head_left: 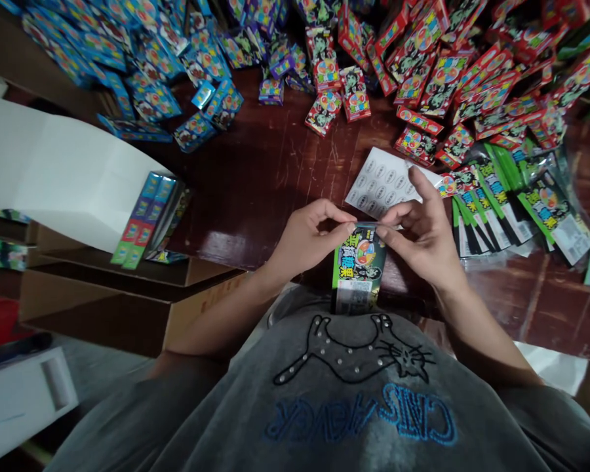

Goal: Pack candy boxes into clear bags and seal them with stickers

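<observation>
At the table's near edge I hold a black and green printed packet (358, 262) by its top edge. My left hand (312, 236) pinches the top left corner between thumb and fingers. Pinching the top right side is my right hand (417, 236), its index finger raised and apart. The packet hangs upright close to my shirt, with coloured lettering and a white label panel on its front. Just beyond my hands lies a white sheet of oval stickers (381, 182), partly behind my right hand. Whether the packet's top is parted or sealed is hidden by my fingers.
Piles of small blue boxes (152, 95), purple boxes (271, 90) and red boxes (442, 82) line the far side of the table (255, 164). More black and green packets (494, 196) are fanned out at right. An open cardboard carton (108, 295) with boxes in it stands at left.
</observation>
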Motion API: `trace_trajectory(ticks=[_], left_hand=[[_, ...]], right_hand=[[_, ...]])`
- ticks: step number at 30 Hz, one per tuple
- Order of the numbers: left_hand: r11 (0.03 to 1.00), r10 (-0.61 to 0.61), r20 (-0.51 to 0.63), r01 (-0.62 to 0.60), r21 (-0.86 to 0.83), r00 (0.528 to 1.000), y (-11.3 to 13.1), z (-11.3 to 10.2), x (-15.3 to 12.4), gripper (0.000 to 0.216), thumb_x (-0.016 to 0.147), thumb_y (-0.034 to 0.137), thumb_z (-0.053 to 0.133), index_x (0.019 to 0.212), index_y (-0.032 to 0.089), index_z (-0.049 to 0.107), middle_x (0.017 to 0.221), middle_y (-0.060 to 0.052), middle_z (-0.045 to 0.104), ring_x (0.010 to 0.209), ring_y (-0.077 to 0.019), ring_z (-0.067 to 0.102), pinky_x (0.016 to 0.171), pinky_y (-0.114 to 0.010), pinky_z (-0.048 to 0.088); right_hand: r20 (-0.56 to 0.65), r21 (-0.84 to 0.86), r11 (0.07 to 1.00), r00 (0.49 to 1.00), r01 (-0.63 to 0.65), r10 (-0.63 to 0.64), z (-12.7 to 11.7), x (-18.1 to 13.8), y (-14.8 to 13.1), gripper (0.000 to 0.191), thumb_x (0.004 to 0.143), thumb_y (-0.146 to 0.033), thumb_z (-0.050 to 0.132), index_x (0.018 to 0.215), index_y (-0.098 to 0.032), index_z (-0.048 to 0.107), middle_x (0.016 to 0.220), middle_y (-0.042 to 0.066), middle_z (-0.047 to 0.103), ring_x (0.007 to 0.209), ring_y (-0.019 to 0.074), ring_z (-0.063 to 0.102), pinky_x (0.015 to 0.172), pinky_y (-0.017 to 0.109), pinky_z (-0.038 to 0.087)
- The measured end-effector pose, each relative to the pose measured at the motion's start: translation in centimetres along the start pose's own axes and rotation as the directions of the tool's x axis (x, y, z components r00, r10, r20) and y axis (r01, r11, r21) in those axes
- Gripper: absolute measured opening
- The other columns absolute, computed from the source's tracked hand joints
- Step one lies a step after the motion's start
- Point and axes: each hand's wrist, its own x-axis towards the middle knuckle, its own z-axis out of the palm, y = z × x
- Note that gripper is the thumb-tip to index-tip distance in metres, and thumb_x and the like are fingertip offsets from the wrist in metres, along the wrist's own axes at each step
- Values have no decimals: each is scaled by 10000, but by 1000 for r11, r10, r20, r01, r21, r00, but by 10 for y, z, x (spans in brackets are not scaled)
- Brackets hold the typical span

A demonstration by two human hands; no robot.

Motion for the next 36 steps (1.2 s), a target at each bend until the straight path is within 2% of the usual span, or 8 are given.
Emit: trace_trajectory(ticks=[8, 15, 20, 22, 25, 28, 31, 36], left_hand=[[993, -53, 57, 47, 108, 997, 13, -5, 14, 195, 829, 352, 815, 858, 160, 808, 873, -45, 825, 771, -143, 721, 735, -257, 546], [996, -72, 133, 65, 58, 988, 11, -7, 20, 200, 841, 361, 820, 882, 166, 841, 888, -56, 838, 806, -159, 764, 766, -268, 590], [1000, 21, 228, -16, -26, 973, 7, -4, 14, 165, 828, 312, 860, 945, 196, 844, 1100, -67, 849, 1024, -191, 803, 963, -322, 633], [997, 70, 236, -63, -38, 969, 4, -3, 11, 152, 844, 292, 849, 959, 193, 831, 1118, -71, 845, 1046, -188, 801, 986, -328, 633], [994, 111, 234, -114, -1, 966, 2, 0, 9, 121, 894, 284, 805, 957, 180, 812, 1087, -77, 843, 1016, -176, 798, 957, -310, 632], [992, 111, 251, -123, 31, 962, 2, 3, 9, 127, 903, 291, 790, 956, 177, 810, 1066, -77, 842, 979, -175, 796, 917, -299, 632], [992, 95, 253, -112, 56, 963, 3, 6, 8, 138, 907, 304, 775, 962, 184, 814, 1064, -77, 843, 972, -183, 796, 928, -321, 632], [989, 87, 225, -112, 100, 970, 6, 1, 5, 119, 910, 306, 770, 958, 205, 810, 1089, -71, 843, 1023, -193, 795, 971, -341, 621]], right_hand=[[50, 227, 957, 983, -182, 175, -10, 9, 2, 1008, 883, -436, 852, 1699, -353, 267, 922, -29, 784, 796, 188, 761, 837, 403, 685], [13, 10, 995, 995, -98, 98, -19, -3, -6, 970, 932, -434, 796, 1735, -387, 255, 1153, 29, 803, 871, 217, 796, 931, 466, 679], [36, -7, 1000, 999, 7, -7, -29, -18, -3, 907, 947, -347, 797, 1710, -389, 309, 1029, -15, 803, 919, 207, 782, 946, 439, 655], [25, 16, 1000, 1000, 2, -2, -34, -19, -8, 830, 936, -347, 813, 1657, -379, 403, 1026, -14, 788, 902, 197, 767, 874, 399, 651], [54, -51, 999, 999, 14, -11, -45, -8, -24, 415, 930, -387, 816, 1322, -313, 699, 1033, 10, 749, 858, 171, 715, 788, 339, 605], [278, -171, 981, 960, 90, -40, -52, 10, -41, 183, 932, -415, 796, 977, -244, 749, 971, 33, 727, 867, 175, 674, 802, 342, 559], [426, -276, 948, 904, 156, -25, -49, 22, -46, 164, 946, -391, 746, 942, -227, 733, 959, 48, 718, 903, 197, 668, 842, 371, 537], [291, -433, 890, 957, 141, -10, -36, 14, -38, 231, 951, -369, 731, 1129, -224, 704, 1094, 75, 678, 928, 208, 646, 849, 380, 549]])
